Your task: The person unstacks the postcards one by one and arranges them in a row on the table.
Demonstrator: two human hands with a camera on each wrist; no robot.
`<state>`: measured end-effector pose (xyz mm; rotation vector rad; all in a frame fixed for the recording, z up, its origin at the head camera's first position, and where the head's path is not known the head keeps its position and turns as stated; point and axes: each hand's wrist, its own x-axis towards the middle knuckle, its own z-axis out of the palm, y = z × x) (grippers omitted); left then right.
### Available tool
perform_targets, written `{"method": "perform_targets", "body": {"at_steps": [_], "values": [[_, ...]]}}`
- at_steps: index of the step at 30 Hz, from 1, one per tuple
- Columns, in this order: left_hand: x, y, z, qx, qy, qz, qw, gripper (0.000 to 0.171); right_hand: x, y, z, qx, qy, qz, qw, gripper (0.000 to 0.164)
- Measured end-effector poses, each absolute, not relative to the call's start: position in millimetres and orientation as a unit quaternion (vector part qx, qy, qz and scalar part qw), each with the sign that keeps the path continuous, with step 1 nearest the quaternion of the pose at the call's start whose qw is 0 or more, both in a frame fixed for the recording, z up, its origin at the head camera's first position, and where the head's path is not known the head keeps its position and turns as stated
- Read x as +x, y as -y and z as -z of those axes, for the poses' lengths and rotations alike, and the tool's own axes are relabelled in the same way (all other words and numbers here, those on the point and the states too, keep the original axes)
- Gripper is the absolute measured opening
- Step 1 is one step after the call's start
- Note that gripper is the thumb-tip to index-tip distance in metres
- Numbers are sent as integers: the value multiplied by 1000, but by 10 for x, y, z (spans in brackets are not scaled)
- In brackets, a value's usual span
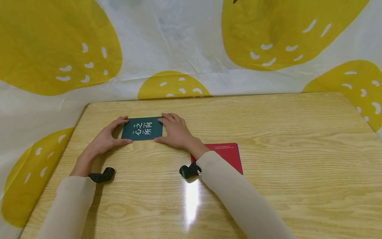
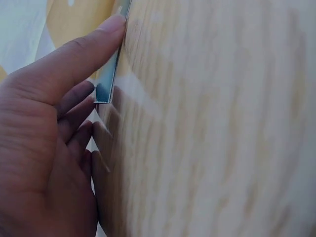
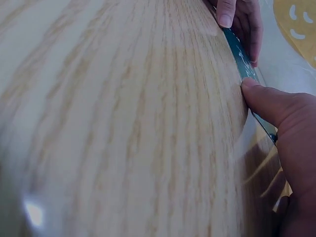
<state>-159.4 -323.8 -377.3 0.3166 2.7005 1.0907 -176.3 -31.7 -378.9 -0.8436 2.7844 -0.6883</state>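
Nearest, two beige sleeves (image 1: 238, 196) are extended over the wood-grain table (image 1: 283, 199), with a black wrist camera (image 1: 102, 175) worn at each cuff. A red card (image 1: 225, 156), printed in white, is partly covered by the right forearm. Farther off, at the table's far left, a dark green card (image 1: 142, 128) with white Chinese characters is gripped at its left end by the left hand (image 1: 104, 138) and at its right end by the right hand (image 1: 178, 134), thumbs on the near edge. Behind, a white cloth (image 1: 179, 43) is patterned with yellow shapes.

Two bare hands (image 1: 104, 139) (image 1: 176, 132), two black wrist cameras (image 1: 104, 175) (image 1: 188, 170), one dark-green rectangular card (image 1: 142, 128) and one red rectangular sheet (image 1: 225, 156) were counted.
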Motion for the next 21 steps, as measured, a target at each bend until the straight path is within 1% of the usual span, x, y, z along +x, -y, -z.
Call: {"method": "perform_targets", "body": {"at_steps": [6, 13, 18, 21], "values": [[-1591, 3219, 3765, 119, -915, -372, 104, 86, -1759, 317, 3783, -282, -927, 234, 74, 77], [-1580, 3201, 3717, 118, -916, -368, 109, 90, -1764, 327, 3782, -279, -929, 233, 75, 78], [-1555, 3157, 3680, 107, -918, -368, 100, 92, -1769, 303, 3751, -274, -920, 268, 81, 76], [-1547, 3110, 3648, 101, -921, -367, 87, 91, -1773, 260, 3715, -275, -915, 286, 77, 75]]}}
